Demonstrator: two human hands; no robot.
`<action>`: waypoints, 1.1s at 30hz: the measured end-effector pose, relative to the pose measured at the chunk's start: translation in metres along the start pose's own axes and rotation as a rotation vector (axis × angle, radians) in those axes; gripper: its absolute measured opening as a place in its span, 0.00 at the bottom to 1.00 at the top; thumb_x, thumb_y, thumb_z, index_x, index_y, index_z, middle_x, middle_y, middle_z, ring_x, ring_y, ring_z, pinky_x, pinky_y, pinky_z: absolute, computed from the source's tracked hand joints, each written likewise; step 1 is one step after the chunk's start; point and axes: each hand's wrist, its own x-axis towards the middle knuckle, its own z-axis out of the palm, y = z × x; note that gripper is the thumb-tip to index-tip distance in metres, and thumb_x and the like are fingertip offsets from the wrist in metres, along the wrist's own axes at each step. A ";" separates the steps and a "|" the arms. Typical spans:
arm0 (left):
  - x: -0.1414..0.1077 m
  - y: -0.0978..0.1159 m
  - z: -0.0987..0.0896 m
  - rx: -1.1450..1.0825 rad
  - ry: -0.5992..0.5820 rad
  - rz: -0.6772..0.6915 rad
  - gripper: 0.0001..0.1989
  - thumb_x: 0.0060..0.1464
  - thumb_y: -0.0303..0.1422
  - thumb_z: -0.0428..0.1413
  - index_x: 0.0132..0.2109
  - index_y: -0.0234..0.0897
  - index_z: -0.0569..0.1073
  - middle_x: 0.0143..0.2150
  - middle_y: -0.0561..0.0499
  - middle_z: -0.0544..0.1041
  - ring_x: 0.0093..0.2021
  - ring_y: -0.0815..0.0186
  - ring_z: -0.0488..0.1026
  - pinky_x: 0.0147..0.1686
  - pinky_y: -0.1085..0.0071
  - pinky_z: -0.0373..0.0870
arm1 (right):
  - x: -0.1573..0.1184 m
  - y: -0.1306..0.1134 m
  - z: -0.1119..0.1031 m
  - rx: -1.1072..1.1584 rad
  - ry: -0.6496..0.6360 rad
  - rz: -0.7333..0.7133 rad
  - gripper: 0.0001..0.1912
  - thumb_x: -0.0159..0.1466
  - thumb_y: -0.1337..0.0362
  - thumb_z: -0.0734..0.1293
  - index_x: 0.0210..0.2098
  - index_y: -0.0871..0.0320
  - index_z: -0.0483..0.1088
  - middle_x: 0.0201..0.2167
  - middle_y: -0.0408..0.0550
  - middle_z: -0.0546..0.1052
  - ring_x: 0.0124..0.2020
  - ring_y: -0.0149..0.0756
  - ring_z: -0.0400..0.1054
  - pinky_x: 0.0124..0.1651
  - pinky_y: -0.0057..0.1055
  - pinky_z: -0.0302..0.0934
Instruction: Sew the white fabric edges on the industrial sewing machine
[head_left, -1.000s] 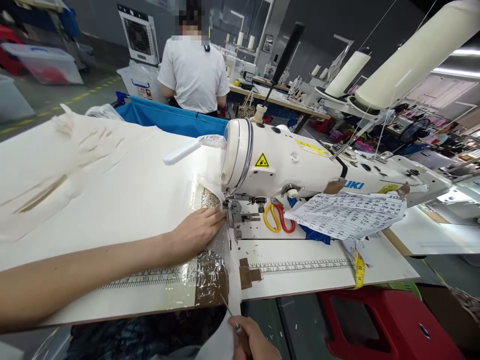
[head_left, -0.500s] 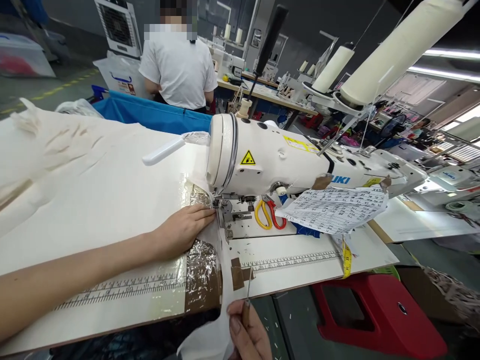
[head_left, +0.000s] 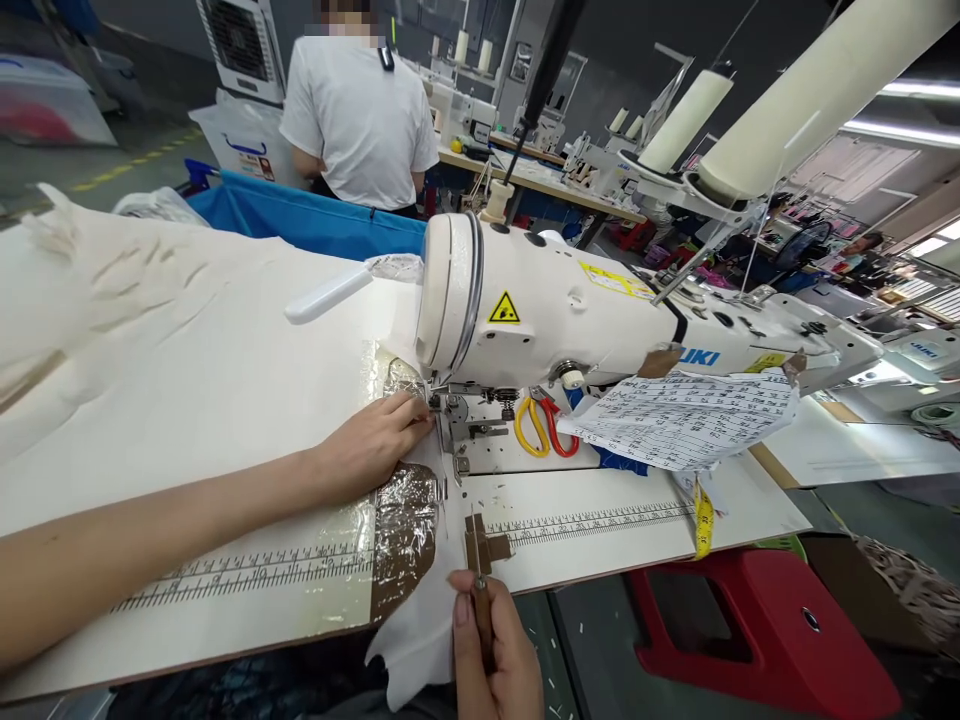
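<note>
My right hand point(head_left: 495, 645) is closed around the wooden handle of an awl point(head_left: 482, 610), whose thin metal spike points up and away over the table edge. Beside it, a strip of white fabric point(head_left: 427, 610) runs from the sewing machine's foot down over the front edge. My left hand point(head_left: 379, 440) lies at the left of the presser foot point(head_left: 442, 405), fingers bent and pressed together on the fabric by the needle. Its thumb is mostly hidden. The white sewing machine point(head_left: 517, 300) stands right above these fingertips.
Scissors with yellow and red handles point(head_left: 546, 425) lie behind the presser foot. A written sheet point(head_left: 682, 420) hangs from the machine, near a yellow tape measure point(head_left: 703, 520). Cream fabric point(head_left: 112, 270) is heaped at left. A red stool point(head_left: 780, 630) stands right; a person in white point(head_left: 360, 110) sits beyond.
My right hand has shifted slightly, and the awl's tip has swung left onto the fabric strip. The strip's lower end has spread out and moved up. My left fingers are more bent.
</note>
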 end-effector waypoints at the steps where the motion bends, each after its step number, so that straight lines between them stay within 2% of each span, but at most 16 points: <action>1: 0.000 -0.001 0.000 -0.022 0.004 0.002 0.22 0.62 0.15 0.41 0.54 0.24 0.75 0.49 0.37 0.74 0.49 0.54 0.69 0.50 0.56 0.76 | 0.003 -0.002 -0.001 -0.003 -0.014 -0.015 0.24 0.71 0.44 0.58 0.44 0.55 0.76 0.21 0.44 0.70 0.19 0.34 0.62 0.22 0.26 0.58; 4: -0.002 -0.004 -0.002 -0.119 0.016 0.023 0.23 0.60 0.14 0.43 0.55 0.29 0.75 0.49 0.40 0.74 0.50 0.57 0.69 0.52 0.59 0.75 | 0.009 -0.007 -0.001 0.015 -0.032 -0.030 0.24 0.71 0.43 0.59 0.46 0.54 0.77 0.21 0.45 0.72 0.20 0.36 0.64 0.26 0.27 0.64; 7: -0.004 -0.005 -0.002 -0.166 0.018 0.050 0.21 0.62 0.16 0.43 0.54 0.31 0.75 0.51 0.41 0.74 0.51 0.58 0.69 0.53 0.58 0.75 | 0.012 -0.010 0.000 0.044 -0.020 -0.048 0.25 0.71 0.43 0.59 0.46 0.53 0.77 0.30 0.50 0.79 0.25 0.38 0.71 0.31 0.28 0.69; 10: -0.004 -0.005 0.000 -0.122 0.021 0.050 0.19 0.64 0.18 0.43 0.54 0.30 0.75 0.51 0.40 0.74 0.51 0.56 0.69 0.52 0.57 0.75 | 0.015 -0.013 0.000 0.040 -0.039 -0.081 0.23 0.72 0.46 0.59 0.47 0.55 0.76 0.37 0.52 0.81 0.31 0.39 0.76 0.33 0.26 0.70; 14: -0.003 -0.004 0.002 -0.028 0.030 -0.003 0.19 0.66 0.21 0.43 0.55 0.29 0.74 0.52 0.38 0.73 0.53 0.52 0.68 0.49 0.54 0.75 | 0.024 -0.016 -0.001 -0.031 -0.032 -0.232 0.19 0.74 0.52 0.57 0.49 0.56 0.74 0.43 0.52 0.81 0.43 0.40 0.78 0.43 0.27 0.71; 16: -0.003 -0.003 0.001 -0.025 0.048 -0.005 0.19 0.67 0.21 0.41 0.54 0.28 0.74 0.50 0.38 0.73 0.51 0.53 0.69 0.47 0.55 0.75 | 0.028 -0.016 0.000 -0.061 -0.026 -0.313 0.17 0.75 0.55 0.57 0.50 0.56 0.73 0.45 0.52 0.81 0.46 0.40 0.77 0.45 0.26 0.71; 19: -0.003 -0.002 -0.003 -0.092 0.089 0.051 0.19 0.66 0.20 0.40 0.51 0.27 0.74 0.45 0.40 0.74 0.46 0.56 0.70 0.46 0.58 0.75 | 0.033 -0.017 0.002 -0.103 -0.027 -0.382 0.15 0.75 0.58 0.57 0.50 0.56 0.72 0.44 0.52 0.81 0.45 0.39 0.78 0.43 0.26 0.71; 22: -0.004 -0.003 -0.003 -0.144 0.069 0.100 0.17 0.65 0.20 0.42 0.51 0.29 0.73 0.47 0.40 0.74 0.46 0.58 0.70 0.46 0.60 0.74 | 0.037 -0.018 0.004 -0.143 -0.043 -0.413 0.15 0.75 0.60 0.56 0.51 0.55 0.71 0.44 0.51 0.81 0.45 0.38 0.78 0.41 0.26 0.71; 29: -0.005 -0.003 0.002 -0.022 0.017 0.019 0.19 0.64 0.21 0.42 0.56 0.26 0.71 0.51 0.37 0.72 0.51 0.53 0.69 0.48 0.56 0.74 | 0.052 -0.028 0.008 -0.306 0.013 -0.547 0.14 0.75 0.62 0.54 0.51 0.56 0.69 0.43 0.49 0.81 0.42 0.37 0.78 0.38 0.27 0.69; 33: -0.004 -0.001 -0.004 -0.032 0.045 0.013 0.19 0.64 0.21 0.41 0.52 0.27 0.73 0.47 0.38 0.73 0.48 0.53 0.70 0.45 0.56 0.74 | 0.060 -0.036 0.009 -0.369 0.010 -0.603 0.16 0.76 0.62 0.53 0.50 0.59 0.69 0.41 0.50 0.82 0.38 0.37 0.79 0.35 0.27 0.69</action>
